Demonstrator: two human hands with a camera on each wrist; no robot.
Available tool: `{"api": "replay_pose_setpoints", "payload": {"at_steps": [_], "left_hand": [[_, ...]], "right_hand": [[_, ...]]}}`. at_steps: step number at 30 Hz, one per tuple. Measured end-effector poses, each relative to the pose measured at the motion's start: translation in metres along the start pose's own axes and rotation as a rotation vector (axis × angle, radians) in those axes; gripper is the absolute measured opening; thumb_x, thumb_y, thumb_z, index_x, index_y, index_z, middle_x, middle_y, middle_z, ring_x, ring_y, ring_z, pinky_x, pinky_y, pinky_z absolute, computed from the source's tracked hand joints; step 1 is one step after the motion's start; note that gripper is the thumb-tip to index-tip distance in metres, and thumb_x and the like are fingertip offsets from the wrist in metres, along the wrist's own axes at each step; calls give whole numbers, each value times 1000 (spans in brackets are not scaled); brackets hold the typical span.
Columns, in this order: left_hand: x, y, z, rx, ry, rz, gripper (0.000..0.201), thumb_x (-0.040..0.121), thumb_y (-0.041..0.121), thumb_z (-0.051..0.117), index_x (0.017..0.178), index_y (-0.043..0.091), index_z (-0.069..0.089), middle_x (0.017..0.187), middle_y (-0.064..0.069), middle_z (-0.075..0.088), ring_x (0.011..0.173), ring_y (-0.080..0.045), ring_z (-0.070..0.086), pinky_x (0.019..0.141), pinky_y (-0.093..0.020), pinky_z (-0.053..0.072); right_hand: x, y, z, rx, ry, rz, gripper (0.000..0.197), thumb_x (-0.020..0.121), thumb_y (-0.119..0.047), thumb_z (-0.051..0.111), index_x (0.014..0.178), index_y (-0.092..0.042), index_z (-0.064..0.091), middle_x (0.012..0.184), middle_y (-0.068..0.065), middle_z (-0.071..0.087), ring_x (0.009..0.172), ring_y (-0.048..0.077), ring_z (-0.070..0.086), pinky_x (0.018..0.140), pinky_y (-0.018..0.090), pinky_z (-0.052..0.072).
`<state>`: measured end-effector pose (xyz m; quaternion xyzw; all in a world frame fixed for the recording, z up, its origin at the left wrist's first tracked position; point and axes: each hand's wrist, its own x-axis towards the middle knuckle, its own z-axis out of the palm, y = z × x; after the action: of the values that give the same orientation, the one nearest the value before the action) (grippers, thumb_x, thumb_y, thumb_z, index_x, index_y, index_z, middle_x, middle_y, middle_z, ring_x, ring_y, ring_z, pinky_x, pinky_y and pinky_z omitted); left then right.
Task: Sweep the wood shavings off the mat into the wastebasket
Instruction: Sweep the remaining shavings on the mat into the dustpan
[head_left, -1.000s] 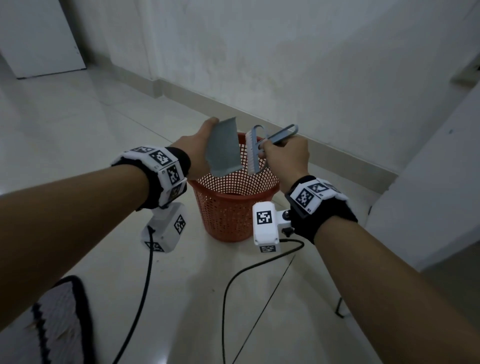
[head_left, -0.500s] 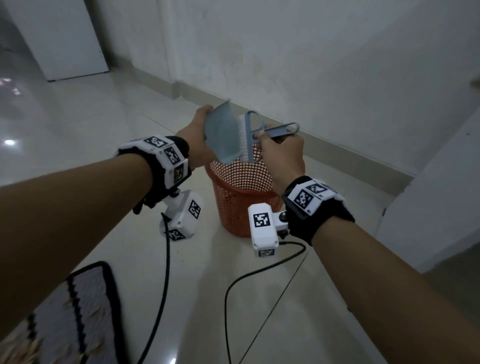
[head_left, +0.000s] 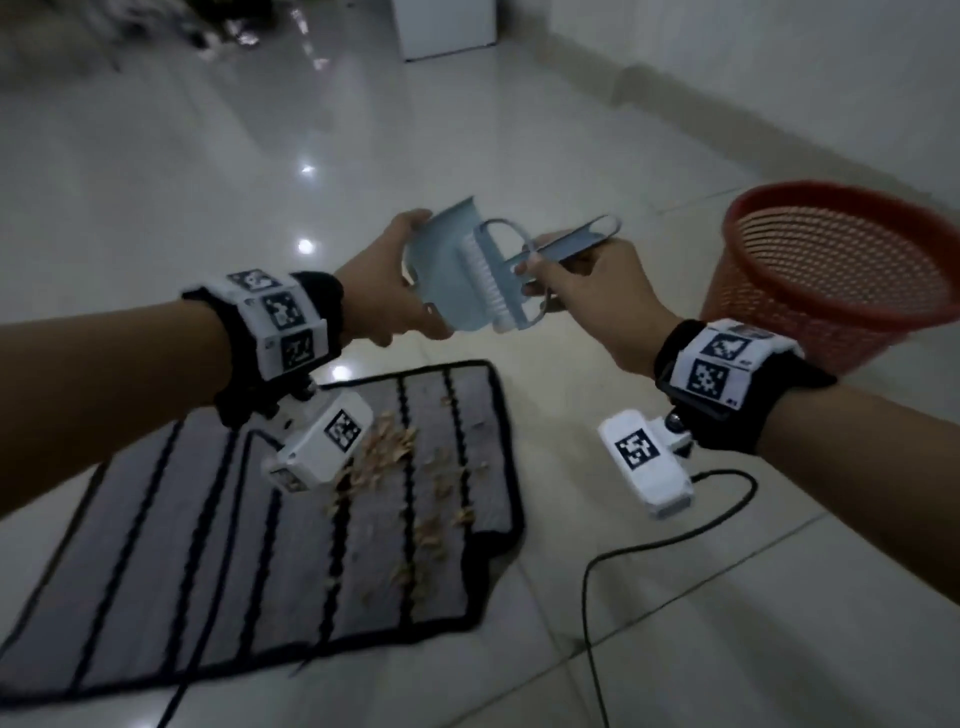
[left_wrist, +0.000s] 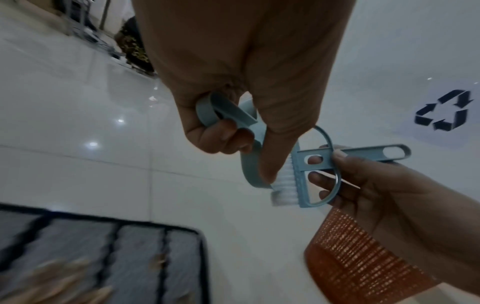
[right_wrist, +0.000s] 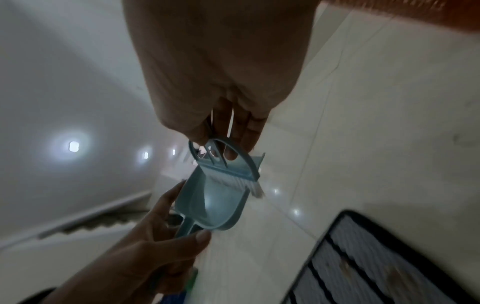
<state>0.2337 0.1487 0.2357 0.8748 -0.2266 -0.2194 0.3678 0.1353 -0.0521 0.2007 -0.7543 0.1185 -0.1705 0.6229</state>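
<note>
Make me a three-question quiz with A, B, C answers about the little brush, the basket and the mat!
1. Where do the wood shavings lie?
A. on the mat
B. in the dustpan
C. on the bare floor

2. What colour is the wastebasket?
A. blue
B. orange-red
C. white

3. What is the right hand doing?
A. hanging idle
B. gripping the brush
C. lifting the wastebasket

Answers: 1 A, the shavings are scattered over the striped mat. 2 B, its mesh wall is orange-red. 3 B, its fingers pinch the brush handle, bristles against the dustpan that the left hand holds.
</note>
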Motion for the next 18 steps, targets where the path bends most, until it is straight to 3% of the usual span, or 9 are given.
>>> {"api": "replay_pose_setpoints", "payload": {"at_steps": [5,8,11,14,16,18], "left_hand": [[-84,-108,-24,11,37,-147,104,74,13,84,148,40,17,98,-17,64,63,-22,60,45,-29,50],[-135,-167,-19,-10,94,-193,108,65,27,88,146,46,19,123,-7,58,94,-28,66,70,-49,60],[-185,-218,-4,-109,72,-239,110,58,38,87,145,47,20,134,4,47,113,-25,58,85,-51,57],[-223,-259,13,-129,45,-302,114,61,34,90,147,48,17,131,15,46,117,-21,57,89,-44,56],[-240,-277,23,-122,38,-334,114,65,26,90,150,44,15,133,17,42,118,-16,55,87,-31,56],[-251,-289,33,-153,10,-364,117,65,23,91,151,42,15,135,14,42,114,-10,56,77,-16,54]], "right_hand": [[-38,11,84,-168,-450,14,22,94,-21,64,112,-12,69,98,0,72,86,7,67,73,22,56],[-57,19,117,-242,-654,32,18,94,-23,64,109,-17,71,102,-2,73,91,10,68,77,29,57],[-76,34,133,-389,-799,14,17,96,-29,59,105,-21,72,98,5,72,86,23,67,75,45,58],[-93,53,142,-558,-975,3,14,97,-35,57,100,-28,69,87,17,67,73,39,59,63,55,51],[-100,62,146,-618,-1090,1,14,97,-29,58,90,-21,67,78,12,64,65,29,57,59,46,51],[-105,69,152,-670,-1168,34,31,97,-22,59,67,-17,51,56,2,46,45,11,38,46,29,36]]}}
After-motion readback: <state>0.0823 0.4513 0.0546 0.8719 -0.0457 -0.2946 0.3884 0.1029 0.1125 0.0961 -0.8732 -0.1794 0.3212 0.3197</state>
